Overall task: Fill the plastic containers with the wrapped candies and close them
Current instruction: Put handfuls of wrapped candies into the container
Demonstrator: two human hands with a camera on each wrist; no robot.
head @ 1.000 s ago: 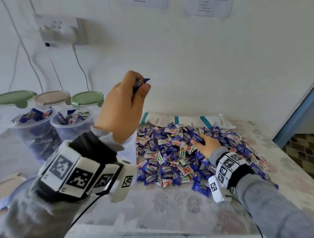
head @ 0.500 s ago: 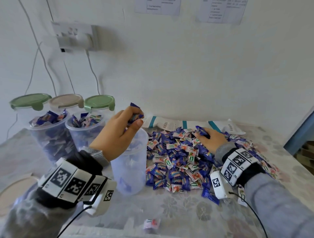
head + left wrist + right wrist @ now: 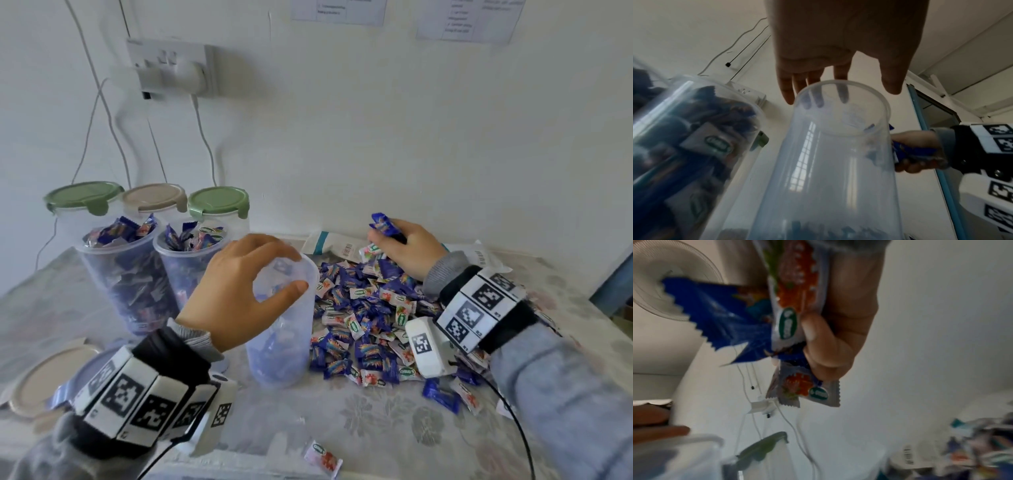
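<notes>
clear plastic container (image 3: 287, 329) stands left of the candy pile (image 3: 370, 322); left hand (image 3: 236, 291) hovers relaxed over its rim, right hand (image 3: 407, 250) clutches wrapped candies (image 3: 756, 324) above the pile.

blue and white candies (image 3: 363, 322) — green and beige lids (image 3: 84, 195) — floral grey tablecloth (image 3: 394, 418).

pale wall (image 3: 376, 137) behind, a white socket block (image 3: 171, 65) mounted high with thin cables (image 3: 102, 113) trailing down, two printed sheets (image 3: 337, 12) pinned above, floral cloth over the bench (image 3: 394, 421), blue frame (image 3: 613, 281) at far right.
</notes>
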